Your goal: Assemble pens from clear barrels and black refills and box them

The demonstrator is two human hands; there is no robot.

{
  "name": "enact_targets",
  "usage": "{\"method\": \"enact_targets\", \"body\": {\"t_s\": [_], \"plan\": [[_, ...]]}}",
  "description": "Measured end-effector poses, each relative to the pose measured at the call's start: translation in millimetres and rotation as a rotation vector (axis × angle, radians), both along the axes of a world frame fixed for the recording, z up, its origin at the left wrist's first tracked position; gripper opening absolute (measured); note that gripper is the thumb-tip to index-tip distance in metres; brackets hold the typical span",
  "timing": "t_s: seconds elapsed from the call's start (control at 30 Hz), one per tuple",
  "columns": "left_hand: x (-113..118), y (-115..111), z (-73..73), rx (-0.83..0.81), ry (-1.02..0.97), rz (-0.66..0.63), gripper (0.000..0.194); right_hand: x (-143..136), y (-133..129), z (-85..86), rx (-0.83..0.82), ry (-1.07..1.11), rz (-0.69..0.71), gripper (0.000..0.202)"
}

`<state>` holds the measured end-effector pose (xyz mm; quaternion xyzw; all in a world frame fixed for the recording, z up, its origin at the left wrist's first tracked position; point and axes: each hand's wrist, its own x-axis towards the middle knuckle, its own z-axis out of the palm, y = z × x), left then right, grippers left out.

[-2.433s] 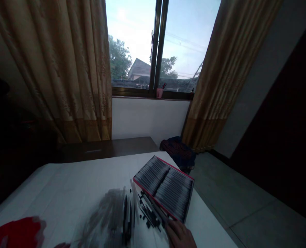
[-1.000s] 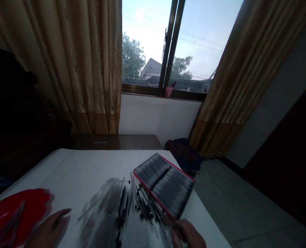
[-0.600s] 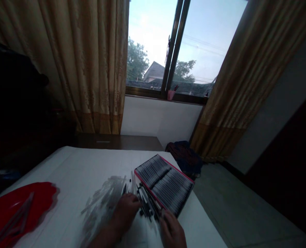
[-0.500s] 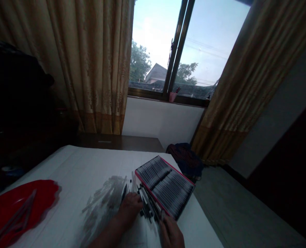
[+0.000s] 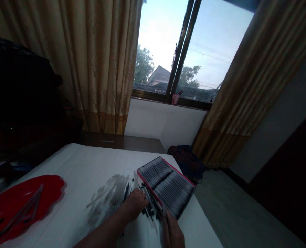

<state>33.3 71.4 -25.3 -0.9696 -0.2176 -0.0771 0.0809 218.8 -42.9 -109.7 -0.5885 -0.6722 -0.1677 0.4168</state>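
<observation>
Where the white table point(image 5: 91, 162) ends, a box point(image 5: 178, 172) sits by its edge

As I watch from far off, the table takes up most of the low part of my view. Its far side runs just in front of a brown cabinet point(image 5: 142, 144), and its right side drops away to a grey floor point(image 5: 220, 203). Most of the open room is at the back and left, where a wide stretch of white shows. To the right of the box I see only a thin strip, and the box's right corner comes up to the edge.

A big red tray point(image 5: 53, 186) with a wavy rim fills the near left, and long see-through sticks point(image 5: 39, 193) lie in it. The box sits at a slant, has a red rim, and is packed with two rows of dark-tipped sticks. A pile of pale sticks point(image 5: 114, 191) spreads over the middle, between tray and box.

The left hand point(image 5: 136, 204) bends down over some black sticks point(image 5: 150, 210) beside the box; I can't tell if it has hold of one. The right hand point(image 5: 173, 230) is by the box's near corner, fingers pinched around a thin pale stick point(image 5: 164, 208) that points up. A small pink cup point(image 5: 175, 99) on the windowsill holds a few sticks. One tiny black bit point(image 5: 133, 179) lies past the left hand.
</observation>
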Motion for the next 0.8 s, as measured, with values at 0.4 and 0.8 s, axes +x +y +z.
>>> {"method": "enact_targets", "body": {"t_s": [0.4, 0.8], "plan": [[5, 5, -6.2, 0.077, 0.038, -0.09, 0.007, -12, 1, -3.1, 0.062, 0.08, -0.051, 0.033], [-2, 6, -7.6, -0.055, 0.005, -0.046, 0.01, -18, -4, 13.8, 0.05, 0.103, -0.035, 0.035]]}}
